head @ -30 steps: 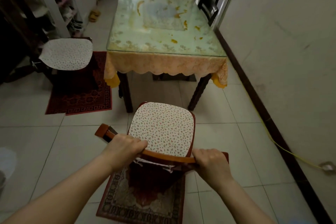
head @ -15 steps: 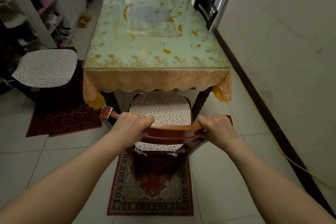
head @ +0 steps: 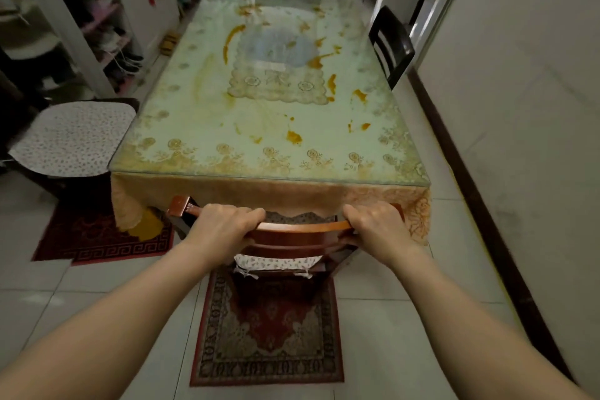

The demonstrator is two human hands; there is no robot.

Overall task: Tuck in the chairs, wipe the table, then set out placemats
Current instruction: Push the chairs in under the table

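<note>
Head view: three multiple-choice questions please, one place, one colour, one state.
1. The held chair stands: A at the table's far end; B at its near end; C by the wall.
2. The spills on the table are: A orange; B blue; C black.
3. The left hand and right hand: A both open; B only the left grips; C both grip the chair.
Answers: B, its seat sits under the near edge; A, orange smears on the top; C, fingers curl over its back.
</note>
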